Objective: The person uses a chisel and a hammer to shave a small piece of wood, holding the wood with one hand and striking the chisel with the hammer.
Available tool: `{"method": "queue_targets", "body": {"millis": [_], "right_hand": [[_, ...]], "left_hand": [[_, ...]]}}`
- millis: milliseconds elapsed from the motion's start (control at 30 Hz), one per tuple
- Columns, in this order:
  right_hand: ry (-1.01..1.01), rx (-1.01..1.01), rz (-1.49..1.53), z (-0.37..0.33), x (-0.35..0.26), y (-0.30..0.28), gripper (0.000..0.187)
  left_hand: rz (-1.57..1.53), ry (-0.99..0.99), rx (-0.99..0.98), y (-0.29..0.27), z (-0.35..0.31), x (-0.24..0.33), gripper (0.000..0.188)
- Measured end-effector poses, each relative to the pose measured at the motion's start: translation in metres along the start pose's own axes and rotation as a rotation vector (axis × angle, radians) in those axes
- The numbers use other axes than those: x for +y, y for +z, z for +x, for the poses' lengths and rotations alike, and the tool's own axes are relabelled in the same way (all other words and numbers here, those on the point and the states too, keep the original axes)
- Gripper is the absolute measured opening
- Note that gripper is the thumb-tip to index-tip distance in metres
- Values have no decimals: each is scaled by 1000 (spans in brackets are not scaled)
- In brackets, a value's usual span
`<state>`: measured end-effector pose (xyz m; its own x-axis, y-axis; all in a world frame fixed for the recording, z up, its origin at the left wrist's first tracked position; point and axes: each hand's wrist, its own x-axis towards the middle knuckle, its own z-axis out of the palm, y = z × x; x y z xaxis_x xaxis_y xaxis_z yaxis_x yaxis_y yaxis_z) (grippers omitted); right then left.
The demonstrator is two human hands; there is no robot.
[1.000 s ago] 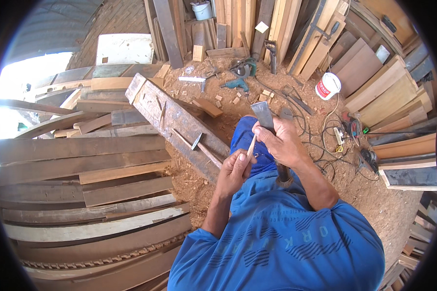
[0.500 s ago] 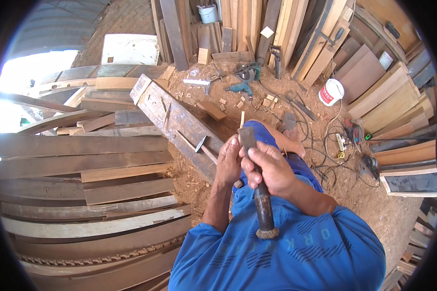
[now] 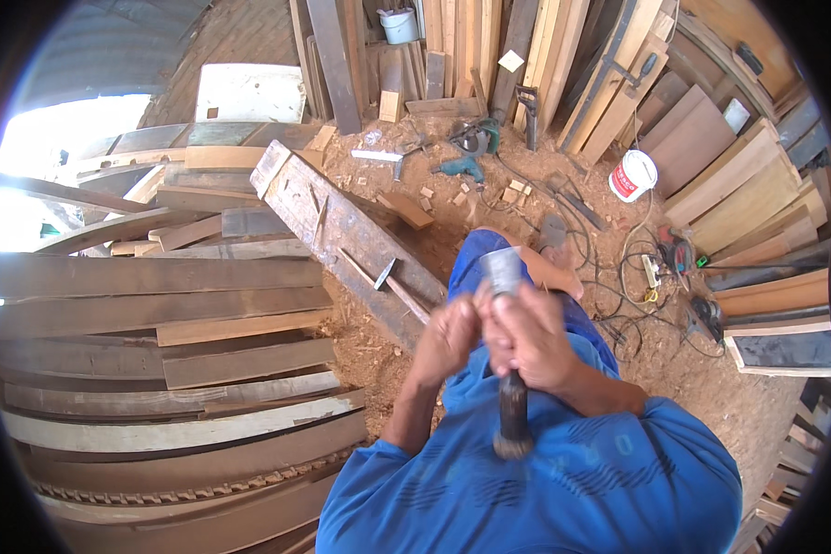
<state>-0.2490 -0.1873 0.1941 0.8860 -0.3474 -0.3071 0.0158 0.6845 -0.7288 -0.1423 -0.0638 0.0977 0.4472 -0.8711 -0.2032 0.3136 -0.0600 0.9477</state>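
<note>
My right hand (image 3: 534, 343) is closed around the dark handle of a hammer (image 3: 511, 417) held upright in front of my chest. Its grey metal head (image 3: 503, 270) points away from me and the handle's butt points back at my blue shirt. My left hand (image 3: 448, 337) presses in from the left, its fingers curled on the hammer just under the head. Whether it also pinches something small there is hidden. Both hands hover over my blue-clad knee, above the sawdust floor.
A heavy weathered beam (image 3: 342, 226) lies diagonally ahead with a small edged tool (image 3: 384, 273) on it. Long planks (image 3: 157, 305) are stacked to the left. A white bucket (image 3: 632, 175), power tools (image 3: 469, 148) and cables (image 3: 642, 277) lie ahead and right. Boards (image 3: 748, 194) lean around.
The hammer has turned from head-up at arm's length to upright close to my chest. My left hand, which held a thin pale stick, has closed in beside the hammer head.
</note>
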Motion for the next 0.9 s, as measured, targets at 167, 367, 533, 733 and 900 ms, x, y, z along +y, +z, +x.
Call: {"method": "queue_targets", "body": {"millis": [167,367,533,733,900], "right_hand": [[-95,1,3,-8,-15,-14,16],[37,33,244,22,-4,-25,15],[103,-13,277,25,7,-18,14],[181,-93,276,25,13,-8,14],[319,-148,204,20,21,6,16]], "left_hand": [[-355,-151,183,6,-29,-23,44],[-464,23,94,5,9,18,41],[-297,139,134,3,23,20,31],[-400,114,146,-4,29,16,22],[-146,83,200,-8,22,23,23]]}}
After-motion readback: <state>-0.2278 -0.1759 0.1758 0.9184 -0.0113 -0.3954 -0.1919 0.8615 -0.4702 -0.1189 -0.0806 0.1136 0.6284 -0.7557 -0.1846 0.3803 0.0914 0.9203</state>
